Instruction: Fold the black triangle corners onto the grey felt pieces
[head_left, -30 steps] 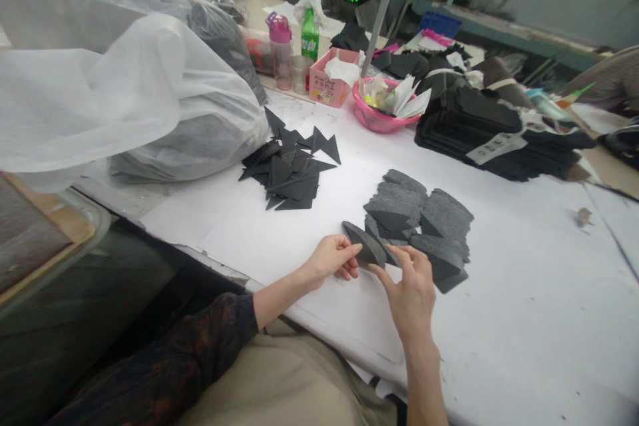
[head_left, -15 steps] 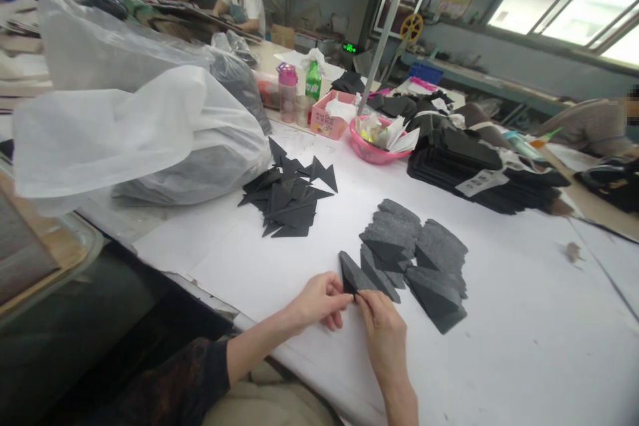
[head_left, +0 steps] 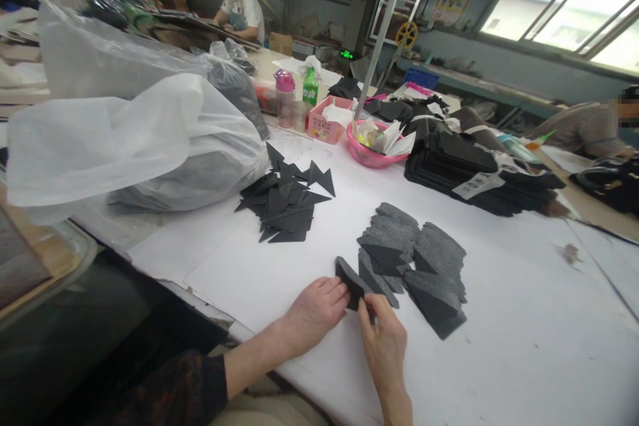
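A dark triangular piece of sheet material [head_left: 349, 277] is held up on edge at the table's front, its kind not clear. My left hand [head_left: 317, 313] has its fingers closed on the left side of that piece. At its lower right corner my right hand [head_left: 385, 333] pinches it between thumb and fingers. Just beyond lie overlapping rows of similar pieces [head_left: 389, 226], mostly fuzzy grey on top with some smooth black faces. Farther left, a loose pile of black triangular pieces [head_left: 287, 210] is heaped on the white table surface [head_left: 224, 266].
Big translucent plastic bags [head_left: 150, 146] bulge at the left. Toward the back stand a pink-lidded bottle [head_left: 285, 100], a green bottle [head_left: 310, 86], a pink box [head_left: 327, 126] and a pink basin [head_left: 372, 157]. Stacked black pieces [head_left: 459, 166] sit at right. Two other people work farther off.
My left hand has turned and moved its fingers onto the piece, which now stands more upright. My right hand still pinches its corner. The view has shifted slightly.
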Motion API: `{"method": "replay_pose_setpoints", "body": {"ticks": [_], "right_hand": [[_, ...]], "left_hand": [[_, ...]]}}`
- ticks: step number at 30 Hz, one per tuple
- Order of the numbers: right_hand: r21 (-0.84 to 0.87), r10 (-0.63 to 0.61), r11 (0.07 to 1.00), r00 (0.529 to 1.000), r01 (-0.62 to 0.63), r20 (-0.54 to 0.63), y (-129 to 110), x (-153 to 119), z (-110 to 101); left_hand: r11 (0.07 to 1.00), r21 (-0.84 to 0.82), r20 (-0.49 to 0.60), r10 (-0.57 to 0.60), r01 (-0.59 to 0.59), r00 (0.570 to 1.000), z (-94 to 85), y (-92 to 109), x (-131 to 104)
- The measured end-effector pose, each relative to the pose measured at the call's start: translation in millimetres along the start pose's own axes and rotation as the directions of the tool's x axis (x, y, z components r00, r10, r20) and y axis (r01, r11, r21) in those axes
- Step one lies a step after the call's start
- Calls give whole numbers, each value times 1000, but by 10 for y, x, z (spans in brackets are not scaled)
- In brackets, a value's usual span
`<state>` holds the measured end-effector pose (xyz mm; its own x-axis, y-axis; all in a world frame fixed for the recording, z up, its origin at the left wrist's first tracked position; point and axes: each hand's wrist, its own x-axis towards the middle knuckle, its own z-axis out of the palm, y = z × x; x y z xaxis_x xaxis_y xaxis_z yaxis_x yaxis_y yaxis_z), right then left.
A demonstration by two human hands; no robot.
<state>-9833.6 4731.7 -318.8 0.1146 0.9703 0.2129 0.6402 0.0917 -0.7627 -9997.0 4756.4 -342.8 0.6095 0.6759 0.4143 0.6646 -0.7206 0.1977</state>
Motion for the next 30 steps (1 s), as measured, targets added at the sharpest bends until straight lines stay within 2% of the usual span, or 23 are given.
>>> {"method": "replay_pose_setpoints", "body": {"ticks": [2,3,4,5,7,9,10,11,12,13,14,15,17,19,22,25,30], "right_hand": [[127,132,985,984,-117,-117,27,33,-44],[183,198,970,958,-161,-209,61,58,-99],[229,255,955,917,-189,-307,105,85,-179],[276,309,939,854,-205,-418,153,109,-280],[355,385,912,726,-205,-569,228,127,-519],[359,392,915,618,-184,-681,236,71,-730],[302,340,939,596,-167,-727,211,10,-796],[194,238,971,616,-140,-751,171,-72,-825],[46,92,995,673,-86,-734,125,-172,-814],[-118,-81,993,750,4,-656,78,-287,-766],[-264,-252,956,815,126,-523,38,-412,-686],[-361,-390,897,844,257,-369,7,-545,-585],[-412,-523,798,845,441,-108,-25,-809,-363],[-371,-521,790,853,487,11,-32,-1036,-180],[-334,-441,841,897,426,34,-51,-1235,-46],[-366,-391,849,919,382,52,-106,-1272,-31],[-426,-373,825,924,371,82,-208,-1229,-41]], "left_hand": [[1000,21,38,3,-4,999,-7,1,4],[1000,28,48,5,-7,999,-17,3,9],[999,32,50,6,-8,999,-27,4,13],[999,34,51,8,-10,999,-34,6,17],[1000,27,49,10,-11,999,-34,6,20],[1000,-1,45,7,-7,999,-29,-1,20],[1000,-29,38,2,-1,999,-32,-8,19],[997,-71,27,-8,10,1000,-44,-18,16],[991,-128,13,-26,28,1000,-64,-32,10],[979,-195,-4,-54,52,999,-95,-48,-1],[961,-261,-22,-95,86,995,-135,-68,-20],[941,-317,-35,-141,123,989,-182,-89,-49],[911,-367,-36,-218,190,975,-285,-127,-140],[914,-352,-5,-219,204,976,-381,-142,-267],[944,-312,58,-94,108,994,-476,-97,-482],[965,-259,72,-6,25,997,-503,-11,-658],[980,-197,43,-20,28,999,-476,56,-770]]}}
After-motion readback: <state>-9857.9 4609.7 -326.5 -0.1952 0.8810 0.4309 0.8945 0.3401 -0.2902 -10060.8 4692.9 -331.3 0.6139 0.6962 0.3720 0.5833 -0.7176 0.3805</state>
